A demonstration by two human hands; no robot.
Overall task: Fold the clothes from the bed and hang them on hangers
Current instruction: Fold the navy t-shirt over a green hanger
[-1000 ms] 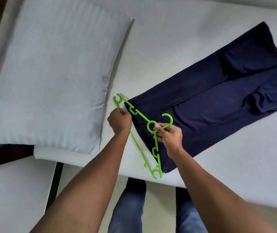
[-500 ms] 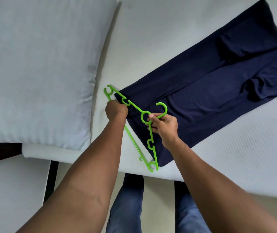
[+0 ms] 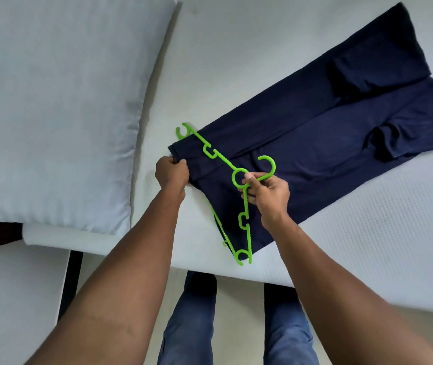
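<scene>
A folded navy garment lies diagonally across the white bed. A bright green plastic hanger lies over its near end, the hook pointing toward the garment's middle. My right hand pinches the hanger at its neck ring, just below the hook. My left hand grips the near hem of the navy garment at the bed's left side. The fabric's near end covers most of the hanger's bottom bar, so only a short piece of that bar shows.
A large white pillow fills the left of the bed, close to my left hand. The bed's near edge runs just below the hanger. My legs in blue jeans stand against it. A dark frame piece stands lower left.
The garment's near end has been drawn through over the hanger's bottom bar, which showed bare before. My left hand shifted from the hanger's arm to the fabric's hem. My right hand stays at the neck.
</scene>
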